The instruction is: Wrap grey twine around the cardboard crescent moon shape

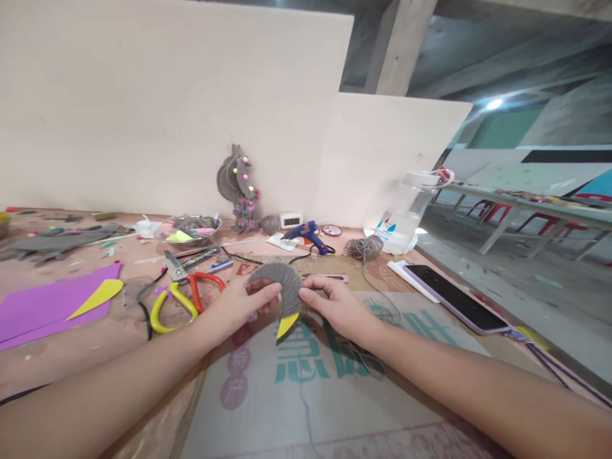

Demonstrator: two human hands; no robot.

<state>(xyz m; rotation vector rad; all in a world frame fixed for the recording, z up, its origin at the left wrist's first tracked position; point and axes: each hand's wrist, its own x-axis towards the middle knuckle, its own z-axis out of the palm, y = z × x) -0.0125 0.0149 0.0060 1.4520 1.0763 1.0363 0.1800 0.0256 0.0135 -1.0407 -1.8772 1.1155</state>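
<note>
A crescent-shaped piece wrapped in grey yarn (287, 285) is held up over the board, its lower tip bare and yellow. My left hand (253, 298) is closed on the inner side of the curve, thumb on the front. The thumb and fingers of my right hand (329, 303) pinch at its outer edge; whether they also grip the strand of yarn cannot be made out. Loose grey yarn (377, 366) trails below my right hand, and a strand runs up to the yarn ball (363, 247). Scissors with red and yellow handles (174, 307) lie left of my left hand.
Behind the crescent lie a blue glue gun (313, 236) and a tray of scraps (191, 228). A decorated grey craft piece (238, 191) leans on the wall. Purple sheets (57, 303) are left; a phone (456, 296) and a plastic jug (404, 220) are right.
</note>
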